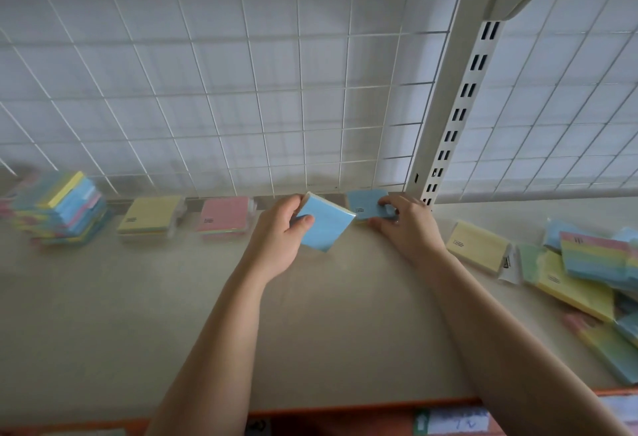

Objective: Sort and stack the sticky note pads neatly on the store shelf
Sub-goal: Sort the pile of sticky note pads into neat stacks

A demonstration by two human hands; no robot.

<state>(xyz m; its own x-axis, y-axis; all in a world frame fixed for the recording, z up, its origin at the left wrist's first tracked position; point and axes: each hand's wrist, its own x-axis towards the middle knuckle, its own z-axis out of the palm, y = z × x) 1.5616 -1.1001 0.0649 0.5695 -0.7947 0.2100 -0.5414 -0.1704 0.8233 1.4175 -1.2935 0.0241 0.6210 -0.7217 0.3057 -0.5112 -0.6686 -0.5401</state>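
My left hand (281, 228) grips a blue sticky note pad (324, 225), tilted, a little above the beige shelf (310, 315). Just to its right, my right hand (402, 220) holds a second blue pad (364, 204) lying at the back of the shelf by the wire grid. A yellow pad (150, 214) and a pink pad (224, 214) sit in a row to the left along the back. Far left stands a leaning mixed-colour stack (65, 209). Loose pads in yellow, green, blue and rainbow stripes lie in a heap (569, 270) at the right.
A white wire grid (241, 90) backs the shelf. A white slotted upright post (452, 114) rises behind my right hand. An orange price strip (345, 411) runs along the shelf's front edge.
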